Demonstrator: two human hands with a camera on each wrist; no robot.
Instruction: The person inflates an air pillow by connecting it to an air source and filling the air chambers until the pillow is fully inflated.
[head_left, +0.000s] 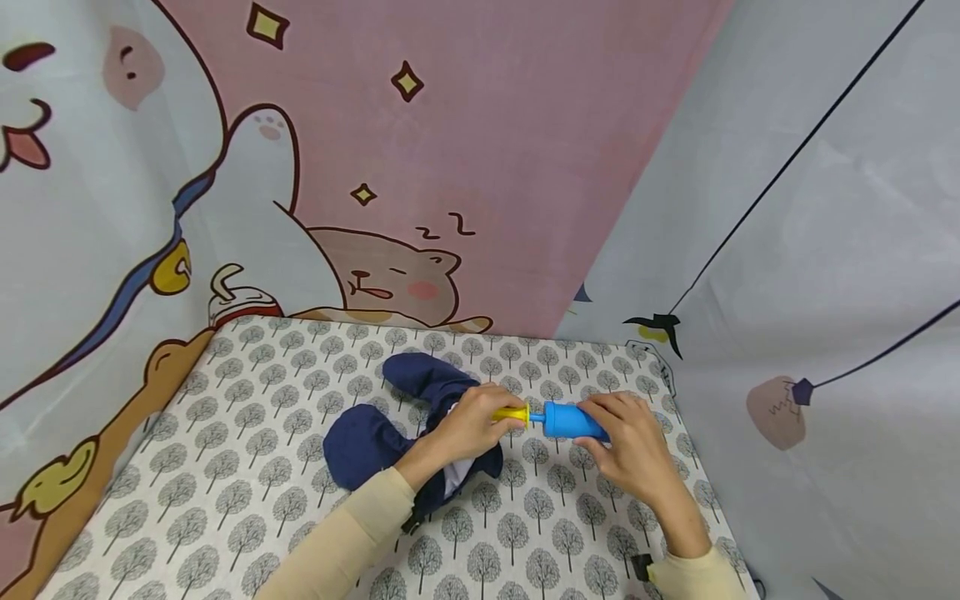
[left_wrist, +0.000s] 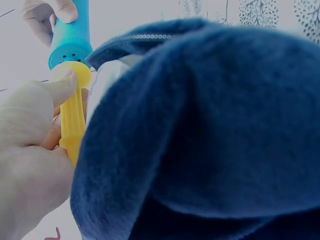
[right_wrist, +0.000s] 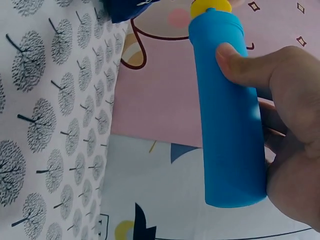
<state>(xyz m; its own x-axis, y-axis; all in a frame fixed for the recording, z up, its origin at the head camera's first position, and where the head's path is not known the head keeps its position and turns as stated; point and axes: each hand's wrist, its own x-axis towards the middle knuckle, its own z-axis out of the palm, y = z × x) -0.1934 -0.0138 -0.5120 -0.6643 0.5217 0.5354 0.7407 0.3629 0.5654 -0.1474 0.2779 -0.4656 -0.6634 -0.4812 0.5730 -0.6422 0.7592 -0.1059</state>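
A small hand pump has a blue barrel (head_left: 567,420) and a yellow handle (head_left: 513,414), joined by a thin blue rod. My left hand (head_left: 474,421) holds the yellow handle; in the left wrist view the thumb lies along the handle (left_wrist: 73,115). The blue barrel (right_wrist: 227,115) is gripped by my right hand (head_left: 628,442), its thumb across the side in the right wrist view. Under and beside the left hand lies a navy, velvety, two-lobed cushion-like thing (head_left: 363,446) with a zipper (left_wrist: 147,37) and a white part. It fills most of the left wrist view.
The table is covered by a white cloth (head_left: 247,450) printed with grey trees. A pink and white cartoon curtain (head_left: 525,167) hangs behind it, and a pale curtain (head_left: 847,208) on the right. A small black object (head_left: 642,567) sits by the right sleeve.
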